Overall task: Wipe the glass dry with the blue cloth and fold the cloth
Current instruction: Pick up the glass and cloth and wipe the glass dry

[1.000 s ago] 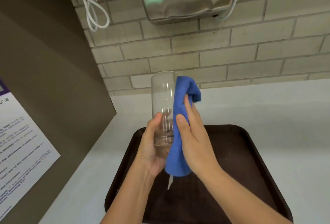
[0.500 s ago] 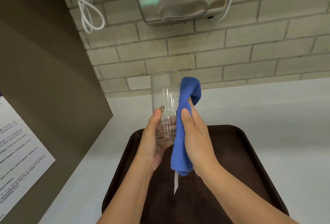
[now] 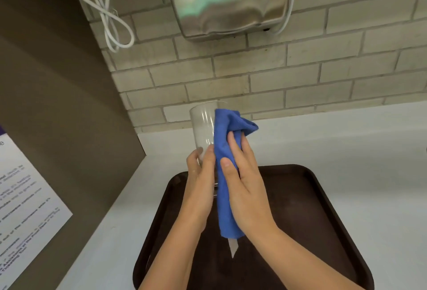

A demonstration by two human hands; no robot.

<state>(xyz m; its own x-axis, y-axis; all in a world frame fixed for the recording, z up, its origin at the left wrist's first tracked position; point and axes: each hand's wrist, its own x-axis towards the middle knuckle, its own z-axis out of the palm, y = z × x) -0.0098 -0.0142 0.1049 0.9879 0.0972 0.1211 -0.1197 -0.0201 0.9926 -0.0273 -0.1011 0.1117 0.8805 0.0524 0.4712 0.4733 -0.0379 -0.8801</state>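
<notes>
Clear glass [image 3: 204,125] stands upright in the air above the far edge of the brown tray [image 3: 323,208], which sits on the white surface [image 3: 346,141]. On its left side the left hand [image 3: 201,188] wraps the lower half, fingers [image 3: 209,160] curled close together around the wall. Against its right side lies the blue cloth [image 3: 227,174], bunched into a long vertical strip with a white tag hanging from its bottom end; the right hand [image 3: 245,188] presses it to the glass, fingers lying flat and slightly spread along the fabric. Drying looks to be midway: whether the wall is dry cannot be told, and the inside appears untouched. Setting the glass down and folding the cloth are both left.
</notes>
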